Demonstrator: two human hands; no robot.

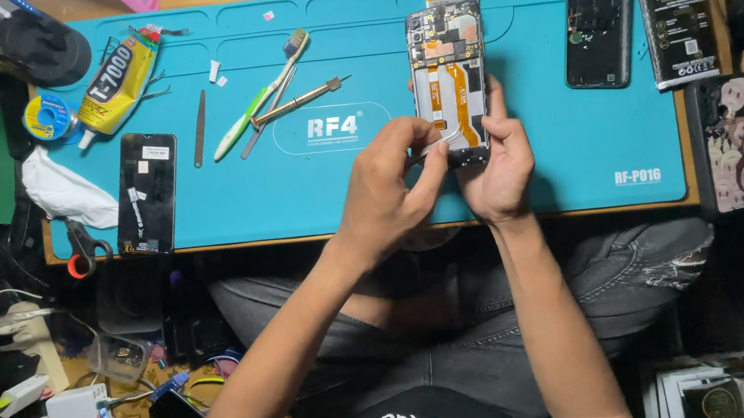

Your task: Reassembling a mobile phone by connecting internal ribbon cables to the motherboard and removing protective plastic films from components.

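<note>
**Listener:** What are your hands doing?

**Me:** My right hand [496,170] holds an opened phone [450,73] upright above a blue work mat [560,152]. My grip is closed round its lower end, thumb on the right edge. The back is off, so the circuit board and an orange ribbon cable show. My left hand [388,190] pinches metal tweezers [431,146]; the fingers are closed on them and the tips touch the phone's lower part.

**Listener:** What lies around them?

**Me:** The mat covers a wooden surface [443,227]. To the left lie a toothbrush with a green and white handle [261,94], a thin metal tool [299,101] just beside it, a yellow glue tube [116,85] and a dark screen panel [146,192]. Scissors [84,248] sit at the left edge near a white cloth [63,191]. To the right lie a black back cover [599,20] and a dark battery [677,17].
</note>
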